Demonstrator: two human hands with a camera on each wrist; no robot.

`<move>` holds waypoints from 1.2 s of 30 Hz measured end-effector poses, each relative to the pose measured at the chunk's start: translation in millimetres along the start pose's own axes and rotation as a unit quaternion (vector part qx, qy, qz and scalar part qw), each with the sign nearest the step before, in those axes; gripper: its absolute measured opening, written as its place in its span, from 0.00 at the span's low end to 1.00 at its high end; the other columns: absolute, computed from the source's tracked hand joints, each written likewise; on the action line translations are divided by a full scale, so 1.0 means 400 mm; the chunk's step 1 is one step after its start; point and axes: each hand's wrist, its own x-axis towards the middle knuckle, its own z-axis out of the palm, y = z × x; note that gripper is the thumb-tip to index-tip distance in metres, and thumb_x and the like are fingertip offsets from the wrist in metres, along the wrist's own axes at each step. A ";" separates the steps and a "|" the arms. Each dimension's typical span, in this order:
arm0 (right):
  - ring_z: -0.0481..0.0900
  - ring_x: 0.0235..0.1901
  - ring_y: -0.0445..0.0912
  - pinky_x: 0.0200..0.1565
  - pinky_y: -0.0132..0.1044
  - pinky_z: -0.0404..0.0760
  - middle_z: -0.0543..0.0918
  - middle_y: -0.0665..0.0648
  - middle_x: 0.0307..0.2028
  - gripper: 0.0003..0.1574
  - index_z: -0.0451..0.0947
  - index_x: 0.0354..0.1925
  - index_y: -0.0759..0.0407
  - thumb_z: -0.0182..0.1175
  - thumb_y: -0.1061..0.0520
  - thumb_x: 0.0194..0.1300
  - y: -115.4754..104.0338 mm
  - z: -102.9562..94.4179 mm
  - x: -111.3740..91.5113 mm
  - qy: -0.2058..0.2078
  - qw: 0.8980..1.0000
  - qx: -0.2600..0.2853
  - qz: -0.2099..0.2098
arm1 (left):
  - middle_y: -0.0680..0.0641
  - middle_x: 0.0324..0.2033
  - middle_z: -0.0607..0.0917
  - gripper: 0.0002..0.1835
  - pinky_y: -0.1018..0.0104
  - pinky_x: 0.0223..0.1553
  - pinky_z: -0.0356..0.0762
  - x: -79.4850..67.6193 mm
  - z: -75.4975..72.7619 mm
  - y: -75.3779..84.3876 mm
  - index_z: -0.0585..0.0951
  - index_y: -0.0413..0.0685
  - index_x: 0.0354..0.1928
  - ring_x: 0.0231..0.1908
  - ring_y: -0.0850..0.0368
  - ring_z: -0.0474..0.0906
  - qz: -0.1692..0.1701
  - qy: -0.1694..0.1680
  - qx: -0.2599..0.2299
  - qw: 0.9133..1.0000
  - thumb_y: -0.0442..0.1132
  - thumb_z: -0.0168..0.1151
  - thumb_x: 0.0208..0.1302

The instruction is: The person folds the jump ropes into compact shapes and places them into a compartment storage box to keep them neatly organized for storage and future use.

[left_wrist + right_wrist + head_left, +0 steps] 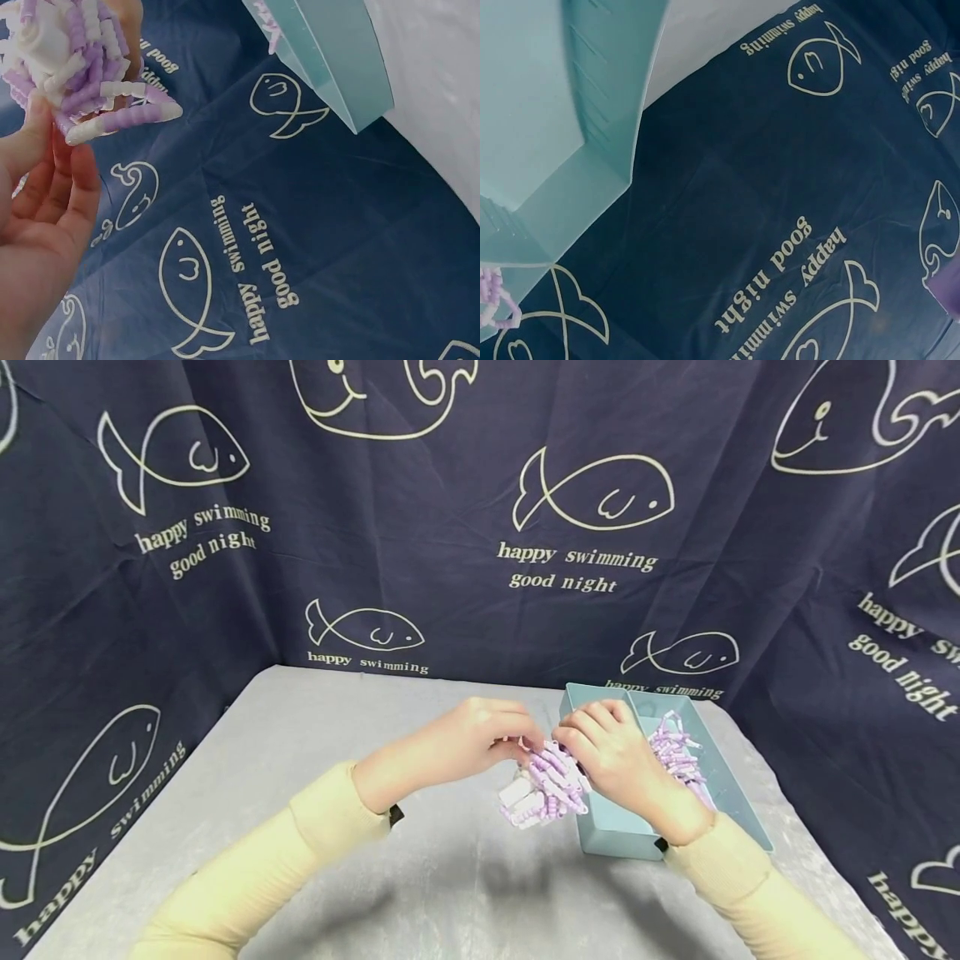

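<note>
Over the table hangs a bunch of purple-and-white segmented strands (555, 785), a white block-like part at its lower left. My left hand (472, 739) pinches one strand between thumb and fingertips, as the left wrist view shows, where a strand (124, 118) sticks out in a loop. My right hand (611, 756) grips the bunch from the other side with curled fingers, its fingertips partly hidden behind the strands. Neither the right hand nor its grip shows in the right wrist view.
A light blue divided box (618, 845) stands on the grey table (337, 860) at the right, under my right forearm. More purple-and-white strands (678, 752) lie in its right compartment. A dark blue curtain (465, 527) with fish drawings hangs behind the table.
</note>
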 end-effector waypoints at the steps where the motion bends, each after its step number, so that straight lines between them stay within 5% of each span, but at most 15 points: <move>1: 0.75 0.32 0.51 0.37 0.47 0.68 0.78 0.53 0.31 0.11 0.74 0.33 0.61 0.44 0.65 0.66 0.000 0.000 0.000 -0.001 1.000 0.002 -0.001 | 0.54 0.30 0.82 0.08 0.80 0.39 0.73 0.001 -0.001 -0.001 0.82 0.46 0.34 0.32 0.65 0.78 -0.006 -0.009 -0.012 1.000 0.31 0.70 0.50; 10: 0.75 0.34 0.51 0.38 0.47 0.69 0.78 0.53 0.30 0.12 0.75 0.34 0.61 0.44 0.64 0.67 -0.001 0.005 -0.005 -0.009 1.000 0.019 -0.001 | 0.53 0.35 0.80 0.11 0.78 0.44 0.72 0.001 0.003 -0.004 0.78 0.45 0.38 0.39 0.61 0.78 -0.049 -0.078 -0.045 0.995 0.33 0.68 0.53; 25: 0.75 0.34 0.49 0.40 0.46 0.69 0.78 0.52 0.30 0.14 0.75 0.33 0.58 0.43 0.64 0.68 -0.007 0.009 -0.012 -0.026 0.999 0.031 -0.030 | 0.55 0.36 0.77 0.11 0.76 0.50 0.66 -0.013 0.017 -0.008 0.78 0.48 0.39 0.42 0.63 0.72 -0.016 -0.138 -0.035 0.990 0.32 0.68 0.54; 36: 0.75 0.34 0.49 0.42 0.45 0.69 0.78 0.52 0.31 0.14 0.76 0.33 0.58 0.43 0.64 0.69 -0.015 0.014 -0.013 -0.024 0.998 0.052 -0.040 | 0.54 0.31 0.74 0.11 0.74 0.48 0.66 -0.012 0.020 -0.006 0.74 0.46 0.34 0.39 0.62 0.69 0.055 -0.123 -0.052 0.989 0.28 0.63 0.49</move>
